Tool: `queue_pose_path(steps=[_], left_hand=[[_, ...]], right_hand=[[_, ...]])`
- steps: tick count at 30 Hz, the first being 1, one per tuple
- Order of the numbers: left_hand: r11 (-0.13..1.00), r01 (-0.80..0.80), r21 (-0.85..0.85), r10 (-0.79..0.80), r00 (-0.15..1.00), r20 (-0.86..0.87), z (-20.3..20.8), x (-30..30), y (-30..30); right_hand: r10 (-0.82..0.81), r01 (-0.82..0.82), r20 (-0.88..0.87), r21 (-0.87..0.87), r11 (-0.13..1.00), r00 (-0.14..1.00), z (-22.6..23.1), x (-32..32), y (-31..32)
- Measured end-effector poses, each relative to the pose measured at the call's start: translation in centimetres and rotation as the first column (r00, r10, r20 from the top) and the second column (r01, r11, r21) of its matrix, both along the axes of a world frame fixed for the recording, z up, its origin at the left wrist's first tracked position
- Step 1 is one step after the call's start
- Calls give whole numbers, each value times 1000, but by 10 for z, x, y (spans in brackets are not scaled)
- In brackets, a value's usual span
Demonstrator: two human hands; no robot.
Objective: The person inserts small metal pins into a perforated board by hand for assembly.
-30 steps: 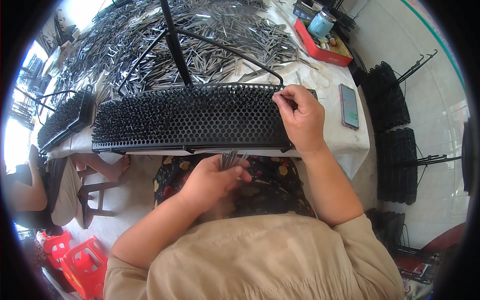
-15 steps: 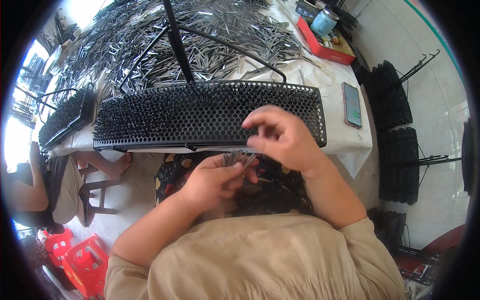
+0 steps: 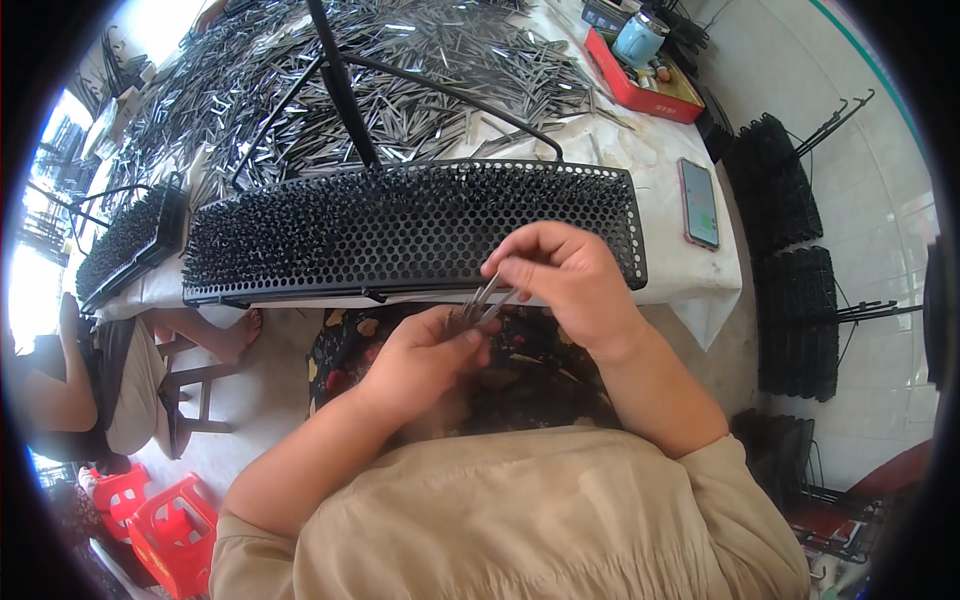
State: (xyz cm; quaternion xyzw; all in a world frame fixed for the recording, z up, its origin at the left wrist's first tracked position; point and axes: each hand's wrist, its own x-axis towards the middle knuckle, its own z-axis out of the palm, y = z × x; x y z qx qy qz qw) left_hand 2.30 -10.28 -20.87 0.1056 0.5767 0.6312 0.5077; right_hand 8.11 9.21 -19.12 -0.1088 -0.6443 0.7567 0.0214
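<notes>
In front of me a long black perforated metal rack rests at the table's near edge. Small dark pieces fill its left part and far rows; bare holes show in the middle and toward the right. Below its front edge my left hand is closed around a bunch of thin metal strips, their ends sticking up past the thumb. My right hand pinches the end of one thin metal strip just above that bunch. The strip's lower part overlaps the others.
A big heap of loose metal strips covers the table beyond the rack. A phone lies at right, near a red tray with a blue can. Another filled rack is at left, beside a seated person. Black racks lean along the right wall.
My right hand has come down from over the rack to the bunch, and its fingers have closed on a strip end. The left hand stays almost in place.
</notes>
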Motion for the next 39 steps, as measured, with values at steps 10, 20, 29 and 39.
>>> queue_pose_path(steps=[10, 20, 29, 39], left_hand=[[994, 12, -113, -4, 998, 66, -3, -2, 3], [993, 22, -120, -19, 999, 31, -10, -5, -1], [989, 3, -145, 1, 1000, 22, -2, -2, 2], [991, -2, -132, 4, 1000, 16, -2, -3, 2]], right_hand=[[-372, 586, -463, 517, 623, 804, -23, -19, 52], [-381, 664, -560, 486, 568, 736, -28, -24, 57], [-266, 542, -482, 635, 551, 835, -26, -20, 54], [-120, 523, -511, 803, 286, 851, -19, -22, 59]])
